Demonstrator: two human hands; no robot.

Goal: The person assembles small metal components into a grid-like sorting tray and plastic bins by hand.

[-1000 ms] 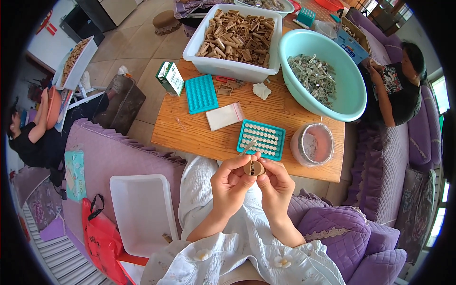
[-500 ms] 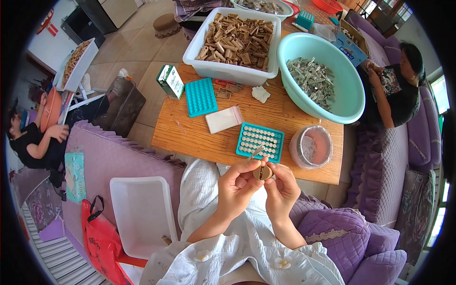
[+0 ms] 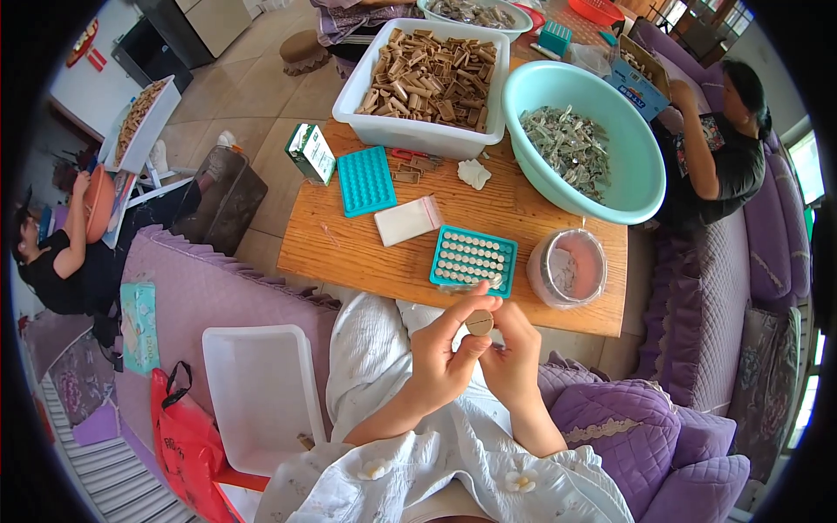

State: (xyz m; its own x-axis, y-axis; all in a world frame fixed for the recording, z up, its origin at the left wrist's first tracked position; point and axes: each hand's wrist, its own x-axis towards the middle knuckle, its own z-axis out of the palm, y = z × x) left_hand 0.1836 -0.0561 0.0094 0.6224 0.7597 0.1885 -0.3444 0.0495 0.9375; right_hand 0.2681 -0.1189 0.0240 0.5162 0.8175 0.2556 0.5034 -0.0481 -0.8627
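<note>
Pinching a small round brown piece [image 3: 479, 323], the left hand [image 3: 441, 356] holds it between thumb and fingers, near the close edge of the wooden table [image 3: 349, 248]. The flat round end has a thin dark line across it. The right hand [image 3: 516, 356] is bent in close beside the piece; one cannot tell if its fingers pinch it too. Past the fingertips sits a teal tray [image 3: 507, 266] with rows of little round white things [image 3: 471, 253]. A tub [image 3: 547, 292] lined with clear plastic stands just right of the tray, and a flat white packet [image 3: 405, 221] lies to its left. Farther back, a big white box [image 3: 423, 139] is full of brown parts [image 3: 427, 74], beside a light green bowl [image 3: 641, 148] with shiny clear bits [image 3: 568, 148].
</note>
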